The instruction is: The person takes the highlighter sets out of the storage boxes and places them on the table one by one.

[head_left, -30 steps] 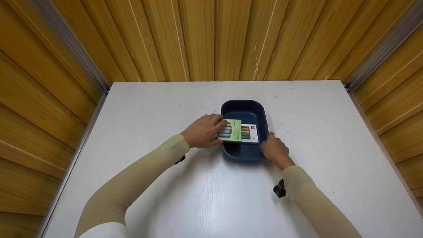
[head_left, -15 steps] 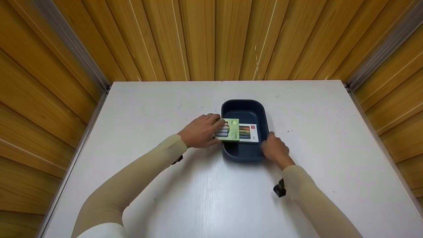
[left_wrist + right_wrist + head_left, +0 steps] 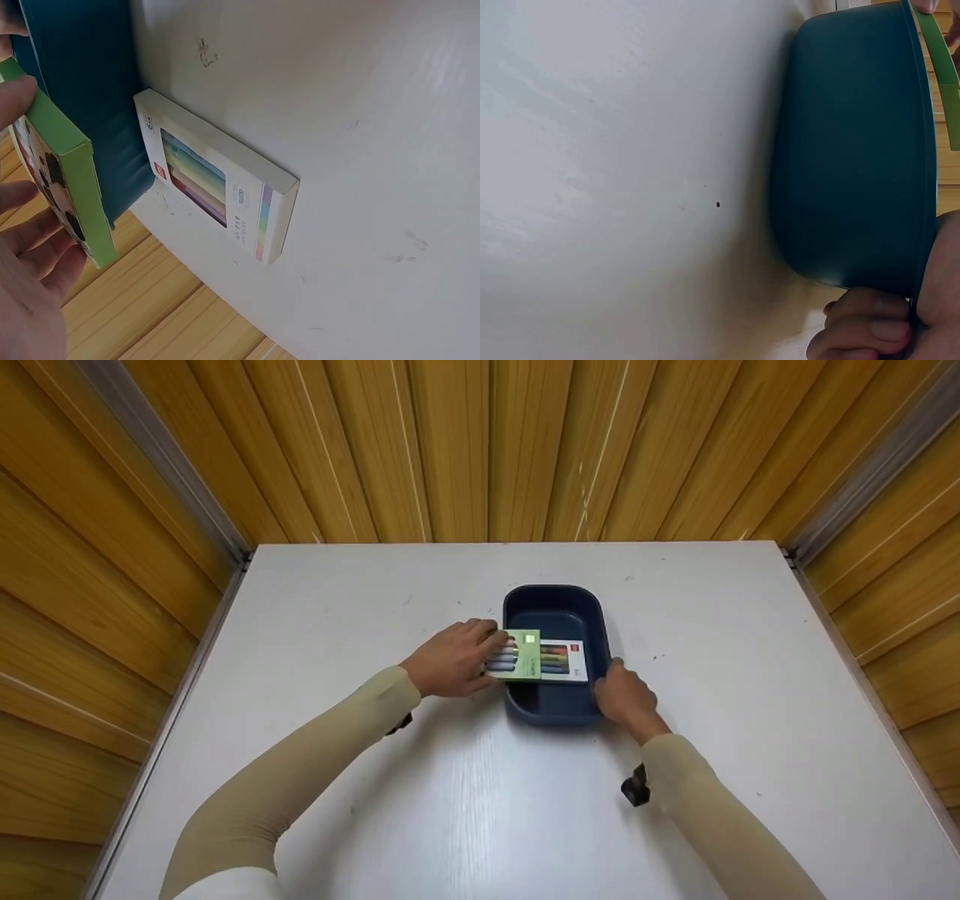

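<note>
A dark blue rectangular bin [image 3: 553, 712] stands on the white table. My right hand [image 3: 626, 694] grips its right wall near the front corner, thumb inside the rim and fingers outside. Over the left rim, my left hand [image 3: 456, 658] holds a green box [image 3: 529, 654] whose window shows several pale sticks; the thumb is on one side, the fingers on the other. Partly covered by it, a white box [image 3: 577, 661] with coloured sticks in its window lies inside the bin. Another white windowed box [image 3: 247, 172] lies on the table against the bin's outer wall, hidden in the head view.
The white table [image 3: 360, 592] extends around the bin, with small dark marks. Wood-plank walls [image 3: 450, 450] stand behind and on both sides. A black wrist device [image 3: 635, 787] hangs beneath the right sleeve.
My left hand has drawn the green box slightly left, so more of the white box in the bin shows. The bin and my right hand have stayed put.
</note>
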`<action>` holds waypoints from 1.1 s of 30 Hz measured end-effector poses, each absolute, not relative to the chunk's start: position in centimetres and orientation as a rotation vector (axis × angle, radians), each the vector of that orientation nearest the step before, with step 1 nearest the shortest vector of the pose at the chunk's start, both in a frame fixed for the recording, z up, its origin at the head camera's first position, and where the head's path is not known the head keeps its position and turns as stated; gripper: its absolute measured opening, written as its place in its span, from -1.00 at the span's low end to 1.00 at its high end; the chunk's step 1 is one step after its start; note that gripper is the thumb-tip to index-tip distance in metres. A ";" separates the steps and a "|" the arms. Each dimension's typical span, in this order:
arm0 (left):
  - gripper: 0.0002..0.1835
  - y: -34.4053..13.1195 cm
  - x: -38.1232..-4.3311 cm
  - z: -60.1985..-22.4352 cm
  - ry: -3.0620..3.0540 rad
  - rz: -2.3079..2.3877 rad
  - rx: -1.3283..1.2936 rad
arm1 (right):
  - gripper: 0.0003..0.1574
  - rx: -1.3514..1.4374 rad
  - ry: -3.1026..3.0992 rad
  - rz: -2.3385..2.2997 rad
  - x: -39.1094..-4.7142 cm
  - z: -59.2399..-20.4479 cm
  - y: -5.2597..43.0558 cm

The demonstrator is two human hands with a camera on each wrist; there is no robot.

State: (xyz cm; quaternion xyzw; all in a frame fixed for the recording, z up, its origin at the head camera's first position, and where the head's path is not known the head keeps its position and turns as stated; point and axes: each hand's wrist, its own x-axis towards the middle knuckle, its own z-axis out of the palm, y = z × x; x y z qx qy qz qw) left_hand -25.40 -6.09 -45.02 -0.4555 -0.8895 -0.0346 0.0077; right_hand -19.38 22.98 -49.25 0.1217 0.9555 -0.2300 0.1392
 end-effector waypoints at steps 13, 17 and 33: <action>-0.33 -6.9 -25.4 -45.2 -2.762 -0.149 -1.440 | -0.40 0.356 2.732 -0.666 -19.4 -49.0 23.0; -0.33 -7.3 -25.3 -45.2 -2.767 -0.163 -1.434 | -0.42 0.358 2.737 -0.663 -19.5 -49.2 23.1; -0.33 -8.3 -24.7 -46.2 -2.795 -0.200 -1.386 | -0.41 0.360 2.724 -0.664 -19.4 -49.2 22.8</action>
